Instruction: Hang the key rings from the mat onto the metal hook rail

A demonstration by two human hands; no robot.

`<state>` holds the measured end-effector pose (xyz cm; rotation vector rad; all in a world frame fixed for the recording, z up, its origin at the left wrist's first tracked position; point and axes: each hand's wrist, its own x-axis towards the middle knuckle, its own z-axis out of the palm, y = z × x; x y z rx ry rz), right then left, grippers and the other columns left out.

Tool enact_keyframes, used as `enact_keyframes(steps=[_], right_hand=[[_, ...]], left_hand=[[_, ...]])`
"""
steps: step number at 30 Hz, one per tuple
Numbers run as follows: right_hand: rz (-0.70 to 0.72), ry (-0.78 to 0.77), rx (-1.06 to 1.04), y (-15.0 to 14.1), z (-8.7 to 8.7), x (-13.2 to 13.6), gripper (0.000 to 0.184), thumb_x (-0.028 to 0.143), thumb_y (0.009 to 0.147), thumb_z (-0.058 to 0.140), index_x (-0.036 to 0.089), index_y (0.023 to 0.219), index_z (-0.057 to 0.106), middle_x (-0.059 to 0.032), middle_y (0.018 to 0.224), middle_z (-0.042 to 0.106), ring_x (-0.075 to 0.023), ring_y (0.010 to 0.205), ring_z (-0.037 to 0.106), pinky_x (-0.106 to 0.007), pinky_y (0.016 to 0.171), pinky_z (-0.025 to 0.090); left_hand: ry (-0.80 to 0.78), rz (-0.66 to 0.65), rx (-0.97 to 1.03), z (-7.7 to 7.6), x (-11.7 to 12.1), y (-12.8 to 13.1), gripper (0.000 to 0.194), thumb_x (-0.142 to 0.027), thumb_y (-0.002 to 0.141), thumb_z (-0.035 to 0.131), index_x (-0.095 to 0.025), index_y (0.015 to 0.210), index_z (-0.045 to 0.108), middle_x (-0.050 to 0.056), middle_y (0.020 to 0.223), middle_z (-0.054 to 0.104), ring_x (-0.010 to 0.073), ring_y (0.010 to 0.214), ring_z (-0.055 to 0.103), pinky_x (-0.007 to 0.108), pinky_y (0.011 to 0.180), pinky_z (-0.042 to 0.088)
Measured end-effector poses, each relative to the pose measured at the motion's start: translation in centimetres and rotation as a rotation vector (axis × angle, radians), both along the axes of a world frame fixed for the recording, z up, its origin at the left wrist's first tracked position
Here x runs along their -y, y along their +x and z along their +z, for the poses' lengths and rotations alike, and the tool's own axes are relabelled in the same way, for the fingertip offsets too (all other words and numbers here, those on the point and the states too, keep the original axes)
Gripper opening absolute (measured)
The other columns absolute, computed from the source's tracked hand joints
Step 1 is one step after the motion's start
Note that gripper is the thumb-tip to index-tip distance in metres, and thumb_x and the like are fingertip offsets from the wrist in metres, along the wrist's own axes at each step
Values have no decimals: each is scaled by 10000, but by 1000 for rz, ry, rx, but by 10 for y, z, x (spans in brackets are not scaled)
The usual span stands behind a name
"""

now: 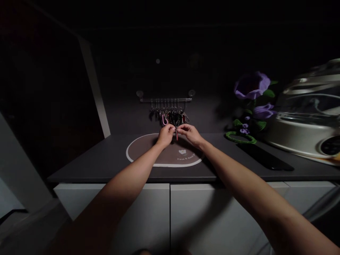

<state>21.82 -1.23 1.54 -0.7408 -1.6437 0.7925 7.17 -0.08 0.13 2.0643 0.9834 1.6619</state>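
Observation:
In front of a clear hook rail [166, 100], my left hand [166, 135] and my right hand [190, 134] meet with fingertips pinched. Between them hangs a slim red-and-silver key-like piece [177, 134], too small to identify exactly. Both hands are closed at its upper end. Just behind and above my fingers, several bunches of keys [174, 116] dangle from the rail's hooks, a pink loop [164, 119] among them. Beneath the hands lies a brown oval mat [143, 150] with a pale rim and a small printed flower.
Two suction cups fix the rail to the dark back wall. On the right of the grey counter [92, 156] are purple knitted flowers [253, 86], a green ring [241, 138], a black phone-like slab [268, 157] and a cream appliance [305, 131]. White cabinet fronts [148, 212] stand below.

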Motion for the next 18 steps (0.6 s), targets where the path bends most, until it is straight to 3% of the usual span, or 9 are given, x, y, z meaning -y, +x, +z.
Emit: enact_keyframes(steps=[9, 15, 18], right_hand=[[-16, -24, -90, 4, 4, 4, 270, 375, 611, 683, 159, 717, 562, 13, 715, 565, -106, 704, 505, -279, 763, 404], [-97, 7, -199, 14, 7, -4, 298, 409, 612, 666, 169, 723, 528, 28, 681, 525, -87, 641, 472, -246, 655, 409], [-132, -21, -258, 19, 16, -14, 318, 422, 611, 660, 176, 734, 501, 44, 634, 497, -76, 579, 455, -233, 585, 403]], left_hand=[[66, 90, -133, 1, 10, 1, 166, -215, 810, 457, -141, 873, 591, 51, 806, 639, 128, 720, 565, 236, 680, 431], [75, 173, -230, -5, 5, -1, 169, -188, 803, 446, -147, 842, 605, 66, 820, 645, 146, 746, 575, 256, 709, 438], [61, 201, -252, -9, 1, 0, 171, -173, 796, 445, -149, 845, 607, 69, 828, 645, 147, 752, 576, 260, 716, 440]])
